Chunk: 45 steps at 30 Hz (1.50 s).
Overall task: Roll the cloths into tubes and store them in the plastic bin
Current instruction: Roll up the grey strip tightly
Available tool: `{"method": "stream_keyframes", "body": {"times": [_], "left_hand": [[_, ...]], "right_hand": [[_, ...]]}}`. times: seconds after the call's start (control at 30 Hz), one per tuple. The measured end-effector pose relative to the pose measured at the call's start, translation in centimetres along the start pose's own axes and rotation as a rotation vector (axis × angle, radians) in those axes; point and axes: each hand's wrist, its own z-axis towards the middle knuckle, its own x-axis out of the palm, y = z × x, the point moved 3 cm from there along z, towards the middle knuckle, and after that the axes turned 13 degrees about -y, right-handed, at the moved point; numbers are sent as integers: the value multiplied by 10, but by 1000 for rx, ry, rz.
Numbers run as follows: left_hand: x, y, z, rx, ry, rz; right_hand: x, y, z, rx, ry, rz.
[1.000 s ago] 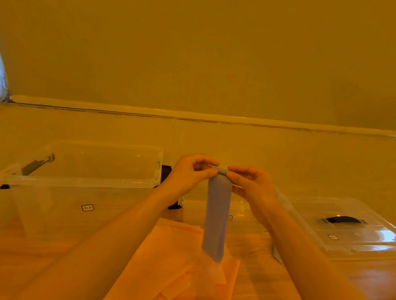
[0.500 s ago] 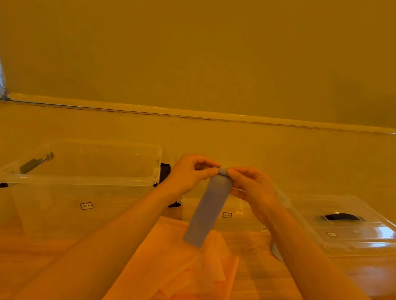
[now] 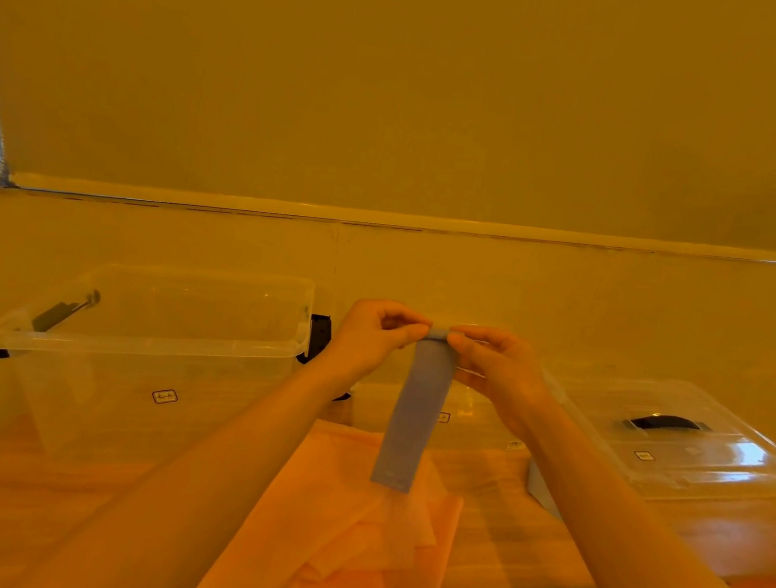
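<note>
Blue cloth (image 3: 413, 413): hangs above the desk (image 3: 517, 529), top edge rolled, pinched by fingers of left hand (image 3: 372, 336) and right hand (image 3: 498, 368). Open clear bin (image 3: 153, 334): left, on desk. Pale cloths (image 3: 341, 528): heaped below.

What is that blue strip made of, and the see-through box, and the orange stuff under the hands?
The blue strip looks like soft matte cloth: it hangs limp from the left hand and right hand, which pinch its rolled top. The see-through box looks like hard glossy plastic, since you can see through its walls. The orange stuff seems thin, slightly sheer fabric, lying in folds.
</note>
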Motion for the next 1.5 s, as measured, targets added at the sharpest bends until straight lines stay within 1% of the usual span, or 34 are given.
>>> {"method": "stream_keyframes", "body": {"times": [0.1, 0.2, 0.33, 0.47, 0.57, 0.67, 0.8, 0.9, 1.0, 1.07, 1.17, 1.3, 1.5], "left_hand": [[-1, 1, 0, -7, -8, -5], [0, 1, -1, -67, -14, 34], [0, 4, -1, -102, 21, 115], [-1, 2, -1, -69, -3, 59], [-1, 0, -2, -37, 14, -6], [-2, 0, -4, -20, 24, -27], [-5, -2, -6, -84, 12, 0], [-5, 1, -7, -141, 44, 45], [-5, 2, -8, -136, 44, 53], [-6, 2, -7, -114, 28, 39], [-8, 0, -7, -70, 27, 13], [-9, -4, -8, -36, 24, 8], [-8, 1, -10, -131, 11, 26]], "right_hand": [[-1, 0, 0, 0, -8, 2], [-2, 0, 2, -16, -18, 33], [-2, 0, 2, -26, 25, 67], [-1, -3, 3, -28, 1, 46], [1, -3, 0, 4, -35, 52], [3, -2, 0, -7, -47, 38], [4, 0, 3, -28, -45, 60], [5, 3, 2, -64, -42, 67], [5, 3, 1, -96, -18, 26], [6, 1, 0, -77, -2, 31], [6, -2, -2, 7, 4, 58], [4, -3, -4, 42, -28, -2], [5, 1, -3, 14, -9, 71]]}}
